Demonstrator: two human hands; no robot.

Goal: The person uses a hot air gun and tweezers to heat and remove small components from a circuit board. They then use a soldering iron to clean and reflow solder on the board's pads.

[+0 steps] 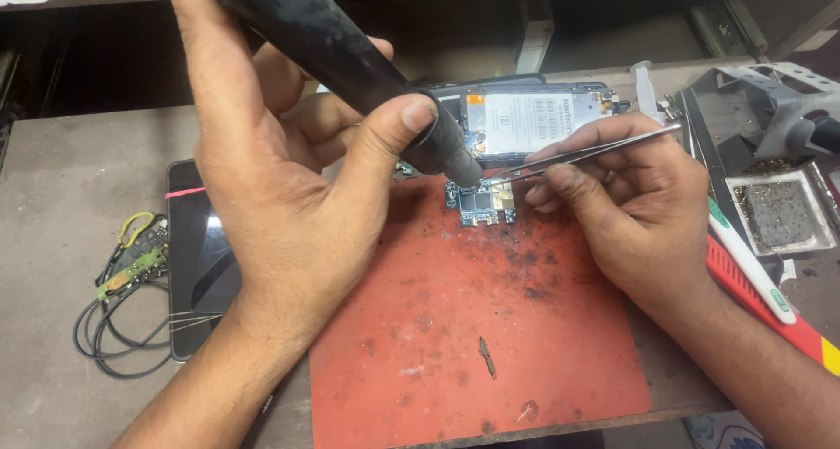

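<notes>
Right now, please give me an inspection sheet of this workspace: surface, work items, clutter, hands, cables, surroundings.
Surface: red mat, stained with dark soot, on a grey bench.
Work items: small blue circuit board on the mat; black hot-air tool with its nozzle at the board; metal tweezers with tips at the board.
Clutter: opened phone body, dark phone, toothbrush, metal tray.
Hands: left hand in a closed grip on the hot-air tool; right hand pinching the tweezers.
Cables: black wires with a small green board, at the left.
Surroundings: metal stand at the right.
</notes>
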